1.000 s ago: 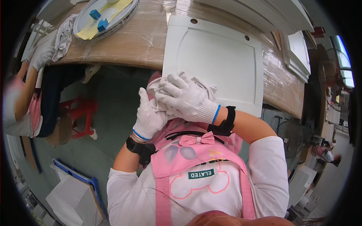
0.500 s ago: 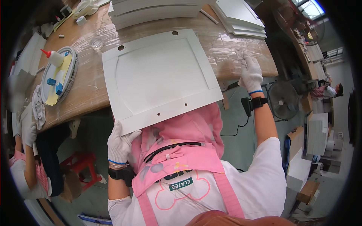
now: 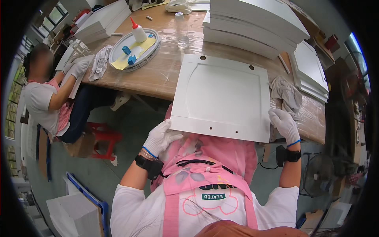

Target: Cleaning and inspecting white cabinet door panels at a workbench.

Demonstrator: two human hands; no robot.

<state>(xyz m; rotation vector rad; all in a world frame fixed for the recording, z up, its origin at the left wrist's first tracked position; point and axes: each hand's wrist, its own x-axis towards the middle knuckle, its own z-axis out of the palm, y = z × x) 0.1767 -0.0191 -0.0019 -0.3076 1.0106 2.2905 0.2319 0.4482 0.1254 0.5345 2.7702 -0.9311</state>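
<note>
A white cabinet-door-like panel [image 3: 225,94] with a recessed middle lies tilted over my lap and the table's front edge. Two larger round holes are near its far edge and two small ones near its close edge. My left hand [image 3: 162,136], in a white knit glove, is closed on its near left corner, thumb on top. My right hand [image 3: 284,125], also gloved, is at the panel's right edge with fingers curled; whether they grip the edge or something small is hidden. A crumpled grey cloth [image 3: 286,94] lies on the table just beyond it.
Stacks of white panels [image 3: 244,37] stand at the back, more [image 3: 310,73] at right. On the plastic-covered table [image 3: 166,81], a round lid [image 3: 118,53] holds a red-tipped glue bottle [image 3: 138,33] and blue blocks; a clear bottle [image 3: 182,31] stands nearby. A co-worker [image 3: 47,94] sits left.
My right hand has come back from over the table to the panel's right edge. The view has swung left, bringing the co-worker into sight. The grey cloth now shows; my left hand keeps its corner.
</note>
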